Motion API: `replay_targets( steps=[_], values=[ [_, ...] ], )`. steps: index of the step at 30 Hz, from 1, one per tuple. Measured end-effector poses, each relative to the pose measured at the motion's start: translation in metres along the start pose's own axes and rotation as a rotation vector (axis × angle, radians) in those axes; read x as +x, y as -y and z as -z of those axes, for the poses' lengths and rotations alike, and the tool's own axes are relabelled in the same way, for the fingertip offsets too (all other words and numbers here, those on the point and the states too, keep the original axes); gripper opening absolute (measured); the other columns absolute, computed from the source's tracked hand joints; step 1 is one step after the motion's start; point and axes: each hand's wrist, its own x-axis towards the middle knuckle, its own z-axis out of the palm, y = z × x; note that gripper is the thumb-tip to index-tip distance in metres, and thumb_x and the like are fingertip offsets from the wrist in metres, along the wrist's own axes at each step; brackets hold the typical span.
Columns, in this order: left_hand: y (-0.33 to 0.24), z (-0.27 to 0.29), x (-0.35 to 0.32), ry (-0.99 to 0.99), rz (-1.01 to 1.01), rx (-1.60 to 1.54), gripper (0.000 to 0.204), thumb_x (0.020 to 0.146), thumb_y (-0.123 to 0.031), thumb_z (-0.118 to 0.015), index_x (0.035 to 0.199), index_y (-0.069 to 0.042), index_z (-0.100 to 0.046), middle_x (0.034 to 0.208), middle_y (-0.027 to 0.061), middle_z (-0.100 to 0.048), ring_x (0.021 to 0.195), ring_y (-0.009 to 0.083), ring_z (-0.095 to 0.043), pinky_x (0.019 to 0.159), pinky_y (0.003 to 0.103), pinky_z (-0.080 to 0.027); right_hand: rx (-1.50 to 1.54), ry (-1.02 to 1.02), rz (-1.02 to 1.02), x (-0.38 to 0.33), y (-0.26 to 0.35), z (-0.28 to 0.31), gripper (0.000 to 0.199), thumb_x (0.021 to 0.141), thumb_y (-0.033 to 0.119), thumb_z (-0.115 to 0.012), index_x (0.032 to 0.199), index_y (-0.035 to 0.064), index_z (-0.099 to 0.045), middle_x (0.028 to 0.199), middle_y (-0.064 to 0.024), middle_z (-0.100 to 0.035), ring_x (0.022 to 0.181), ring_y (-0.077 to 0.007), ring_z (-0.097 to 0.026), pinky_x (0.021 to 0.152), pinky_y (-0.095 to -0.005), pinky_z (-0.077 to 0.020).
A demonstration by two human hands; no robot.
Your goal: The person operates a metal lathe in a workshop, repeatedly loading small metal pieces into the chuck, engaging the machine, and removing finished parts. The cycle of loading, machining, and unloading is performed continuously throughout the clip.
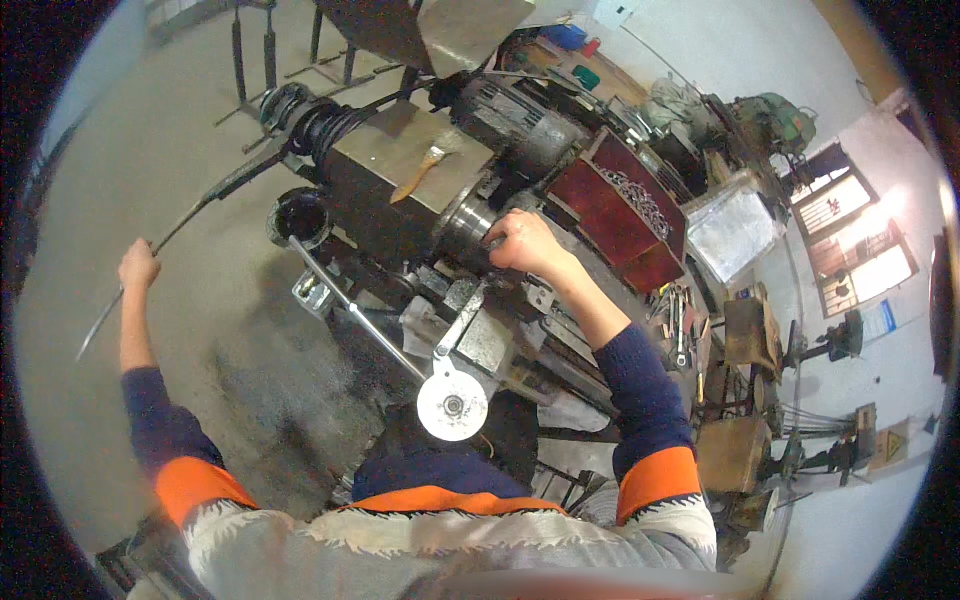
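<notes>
A small lathe-like machine stands before me, its boxy metal headstock [385, 165] at the upper middle. My left hand [139, 265] is closed round a long thin metal rod [180, 226], which runs up to a dark sleeve at the machine's left end; its free end hangs below my fist. My right hand [524, 242] is at the round steel spindle nose [467, 229], its fingers curled against the front face. What those fingers hold, if anything, is hidden. A wooden-handled brush [419, 174] lies on top of the headstock.
A white handwheel disc [452, 405] sits close to my body, below a lever arm [461, 318]. Behind my right hand stands a dark red tray [622, 212] with metal shavings. Wrenches [682, 325] lie at the right. A long silver handle [355, 310] slants across the front.
</notes>
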Motion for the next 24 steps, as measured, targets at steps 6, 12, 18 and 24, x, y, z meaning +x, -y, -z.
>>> replay_targets(
  steps=[6, 12, 18, 24],
  values=[
    [-0.115, -0.063, -0.071, -0.453, -0.432, -0.903, 0.019, 0.077, -0.011, -0.057, 0.092, 0.001, -0.061, 0.085, 0.0138, -0.064, 0.078, 0.0253, -0.062, 0.071, 0.036, -0.047, 0.096, -0.376, 0.173, -0.063, 0.011, 0.036, 0.034, 0.054, 0.017, -0.061, 0.085, 0.0062, -0.066, 0.097, -0.0101, -0.061, 0.095, -0.0290, -0.052, 0.085, -0.0397, -0.0399],
    [-0.228, -0.195, -0.128, 0.226, -0.314, -0.532, 0.034, 0.068, -0.024, -0.066, 0.096, -0.006, -0.060, 0.094, 0.0161, -0.063, 0.089, 0.0358, -0.060, 0.078, 0.044, -0.048, 0.128, -0.524, -0.183, -0.213, -0.042, 0.027, 0.036, 0.054, 0.014, -0.066, 0.090, 0.0085, -0.065, 0.096, -0.0117, -0.061, 0.093, -0.0296, -0.055, 0.082, -0.0400, -0.0437],
    [-0.214, -0.150, -0.077, 0.199, -0.581, -0.037, 0.021, 0.072, -0.012, -0.057, 0.093, -0.010, -0.061, 0.089, 0.0149, -0.063, 0.088, 0.0317, -0.060, 0.074, 0.044, -0.048, 0.190, -0.452, -0.780, -0.363, -0.068, -0.002, 0.028, 0.060, 0.012, -0.064, 0.086, 0.0061, -0.068, 0.086, -0.0153, -0.064, 0.082, -0.0297, -0.061, 0.078, -0.0355, -0.0477],
    [-0.185, -0.150, -0.102, 0.293, -0.423, -0.187, 0.035, 0.072, -0.021, -0.066, 0.106, -0.013, -0.061, 0.095, 0.0122, -0.064, 0.096, 0.0301, -0.058, 0.083, 0.042, -0.046, 0.095, -0.378, -1.325, -0.498, -0.119, -0.043, 0.032, 0.064, 0.011, -0.061, 0.094, 0.0010, -0.067, 0.088, -0.0180, -0.065, 0.086, -0.0287, -0.063, 0.077, -0.0337, -0.0471]
  ],
)
